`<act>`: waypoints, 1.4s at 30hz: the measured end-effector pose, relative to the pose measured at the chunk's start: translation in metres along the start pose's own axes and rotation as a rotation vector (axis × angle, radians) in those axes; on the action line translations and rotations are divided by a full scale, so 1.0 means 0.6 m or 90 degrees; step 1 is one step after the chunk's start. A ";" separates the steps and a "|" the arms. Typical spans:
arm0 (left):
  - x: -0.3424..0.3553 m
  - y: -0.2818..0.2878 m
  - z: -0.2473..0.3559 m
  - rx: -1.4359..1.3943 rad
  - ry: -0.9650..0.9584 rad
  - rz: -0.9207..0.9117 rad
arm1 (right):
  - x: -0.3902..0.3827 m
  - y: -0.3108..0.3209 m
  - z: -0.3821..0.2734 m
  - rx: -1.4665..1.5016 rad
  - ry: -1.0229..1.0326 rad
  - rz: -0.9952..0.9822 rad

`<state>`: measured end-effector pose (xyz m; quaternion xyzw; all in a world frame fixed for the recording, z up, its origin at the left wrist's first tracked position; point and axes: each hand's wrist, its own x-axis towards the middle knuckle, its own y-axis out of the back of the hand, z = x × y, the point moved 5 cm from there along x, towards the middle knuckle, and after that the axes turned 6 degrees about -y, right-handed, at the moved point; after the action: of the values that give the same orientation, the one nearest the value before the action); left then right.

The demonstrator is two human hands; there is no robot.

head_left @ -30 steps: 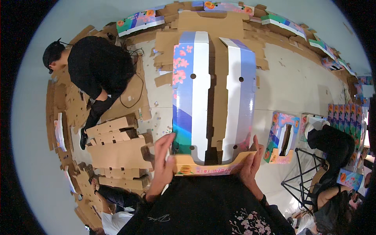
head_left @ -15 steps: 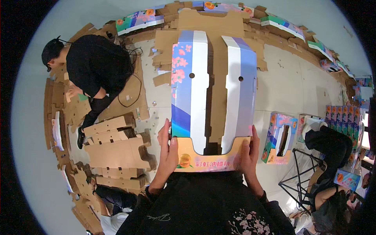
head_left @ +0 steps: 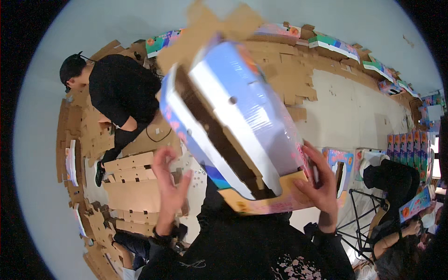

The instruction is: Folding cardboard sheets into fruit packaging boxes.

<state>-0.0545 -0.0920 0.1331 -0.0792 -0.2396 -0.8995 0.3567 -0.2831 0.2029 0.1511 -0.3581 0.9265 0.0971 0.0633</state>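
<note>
A printed cardboard carton (head_left: 247, 112), blue and purple with pink blossoms, white strips and an orange near end, is held tilted in front of my body. A long slot runs down the middle of its top, and brown flaps stick up, blurred, at its far end. My right hand (head_left: 322, 182) grips the carton's near right corner, thumb on the orange end panel and fingers along the side. Off the carton's left side, my left hand (head_left: 171, 186) is raised with fingers apart and nothing in it.
Flattened brown cardboard stacks (head_left: 130, 186) lie to the left. Beyond them a person in black (head_left: 123, 86) bends over cardboard. On the right stand another printed carton (head_left: 338, 170), a black folding frame (head_left: 361, 219), a seated person's dark-clad leg (head_left: 396, 175) and a row of cartons (head_left: 410, 149).
The carton has turned, its far end swinging left, and is now tilted. My left hand has let go and moved left, while my right hand keeps its hold.
</note>
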 end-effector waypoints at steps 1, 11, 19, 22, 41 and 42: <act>0.030 0.023 0.021 -0.009 -0.066 0.045 | 0.001 0.004 -0.040 -0.092 0.064 -0.016; 0.098 0.055 0.034 -0.121 0.054 0.041 | -0.006 -0.012 -0.174 -0.464 0.245 -0.143; 0.086 0.029 0.062 -0.200 0.104 -0.297 | 0.012 0.032 -0.152 -0.410 0.276 -0.233; 0.113 0.019 0.068 -0.312 0.092 -0.040 | 0.018 0.065 -0.163 -0.656 0.339 0.333; 0.131 -0.133 0.081 -1.051 0.321 0.088 | 0.049 -0.015 -0.120 -0.587 0.494 0.307; 0.115 -0.144 0.068 -1.021 0.345 0.119 | 0.059 -0.010 -0.104 -0.604 0.500 0.298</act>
<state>-0.1650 -0.0595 0.1579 -0.1091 0.5713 -0.7518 0.3106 -0.3082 0.1614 0.2045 -0.1448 0.7910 0.3681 -0.4668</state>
